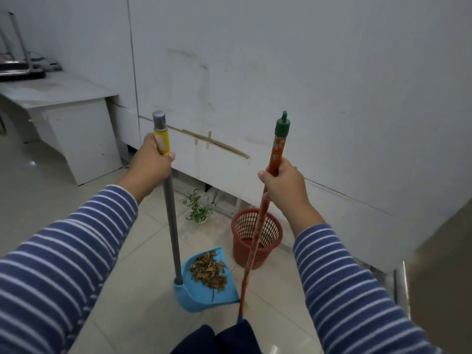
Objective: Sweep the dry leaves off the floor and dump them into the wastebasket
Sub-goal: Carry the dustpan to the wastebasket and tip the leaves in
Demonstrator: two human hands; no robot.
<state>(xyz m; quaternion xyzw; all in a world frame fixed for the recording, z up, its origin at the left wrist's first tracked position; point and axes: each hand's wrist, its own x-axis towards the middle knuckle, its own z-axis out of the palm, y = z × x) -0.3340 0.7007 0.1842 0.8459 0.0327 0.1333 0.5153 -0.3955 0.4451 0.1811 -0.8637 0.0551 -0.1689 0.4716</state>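
Two handles held, leaves loaded, wastebasket at two o'clock

The blue dustpan (204, 290), loaded with dry leaves (209, 270), is held by its upright grey handle in the closed left hand (150, 164). The red mesh wastebasket (256, 237) stands just beside, at two o'clock from the pan. The broom handle (265, 198) is gripped by the right hand (283, 185); the left is judged nearer for dumping.

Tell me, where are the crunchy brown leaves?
Low centre of the head view: the dry brown leaves lie piled in the blue plastic dustpan, just left of the red mesh wastebasket.
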